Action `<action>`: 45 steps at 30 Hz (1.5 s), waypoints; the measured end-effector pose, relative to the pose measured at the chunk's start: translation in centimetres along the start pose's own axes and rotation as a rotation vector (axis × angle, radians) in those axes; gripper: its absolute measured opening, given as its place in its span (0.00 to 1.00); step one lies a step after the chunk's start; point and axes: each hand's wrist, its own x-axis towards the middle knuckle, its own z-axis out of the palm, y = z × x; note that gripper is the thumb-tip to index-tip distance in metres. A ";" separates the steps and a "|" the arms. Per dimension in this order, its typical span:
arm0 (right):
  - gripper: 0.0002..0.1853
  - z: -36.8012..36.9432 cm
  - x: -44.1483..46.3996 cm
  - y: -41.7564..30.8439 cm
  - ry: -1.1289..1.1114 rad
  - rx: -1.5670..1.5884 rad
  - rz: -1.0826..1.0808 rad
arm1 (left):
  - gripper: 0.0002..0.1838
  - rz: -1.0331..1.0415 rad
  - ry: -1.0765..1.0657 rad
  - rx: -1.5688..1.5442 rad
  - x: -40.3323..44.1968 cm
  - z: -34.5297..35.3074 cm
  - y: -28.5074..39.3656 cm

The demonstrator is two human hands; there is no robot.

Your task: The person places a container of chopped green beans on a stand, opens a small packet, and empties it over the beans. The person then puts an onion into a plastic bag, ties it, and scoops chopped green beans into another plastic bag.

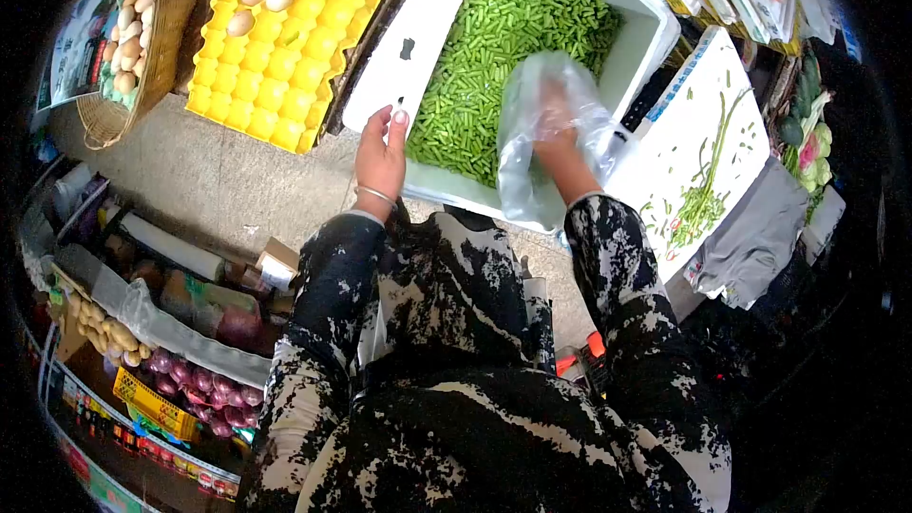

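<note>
A white foam box (646,33) holds a deep layer of cut green beans (475,66). My right hand (556,119) is inside a clear plastic bag (521,147), over the right part of the beans. The film and blur hide its fingers, so I cannot tell whether they grip anything. At the box's near left corner is my left hand (382,160), its thumb and fingers pointing up and slightly apart. I see nothing held in it. It lies beside a flat white panel (404,24) along the box's left side.
Yellow egg trays (261,71) with several eggs lie to the left, beside a wicker basket (161,38) of eggs. On the right, a white board (736,138) bears long beans (708,195) and cut bits. Grey cloth (746,247) adjoins it. Red onions (204,385) fill a lower-left shelf.
</note>
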 end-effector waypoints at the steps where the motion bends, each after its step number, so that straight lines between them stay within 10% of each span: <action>1: 0.21 -0.6 1.4 -0.4 0.017 -0.019 0.027 | 0.23 0.040 0.032 -0.010 0.0 0.0 0.1; 6: 0.20 -4.8 5.8 -1.9 -0.483 -0.236 0.393 | 0.15 0.551 0.226 0.312 0.6 -0.8 6.8; 7: 0.20 -2.8 4.2 -0.6 -0.486 -0.234 0.394 | 0.13 0.313 0.013 0.197 0.2 -0.5 9.8; 10: 0.21 0.0 2.8 0.6 -0.027 1.662 0.733 | 0.14 0.575 -0.056 0.241 2.2 3.6 11.0; 12: 0.21 -2.0 3.9 -0.9 -0.039 1.702 0.677 | 0.15 0.138 -0.184 0.290 4.1 5.8 11.3; 23: 0.21 -3.1 2.8 -1.2 -0.097 1.015 0.103 | 0.15 0.083 -0.044 0.267 6.2 8.6 10.3; 31: 0.19 -8.4 -3.5 -2.2 -0.214 1.390 0.667 | 0.08 0.209 0.087 0.333 7.6 10.2 9.0; 41: 0.18 -9.1 -4.9 -1.7 -0.390 1.203 0.885 | 0.09 0.393 0.107 0.533 9.3 11.4 8.5; 45: 0.17 -9.4 -5.9 -2.1 -0.087 1.709 0.815 | 0.09 0.391 0.085 0.558 9.5 11.3 8.8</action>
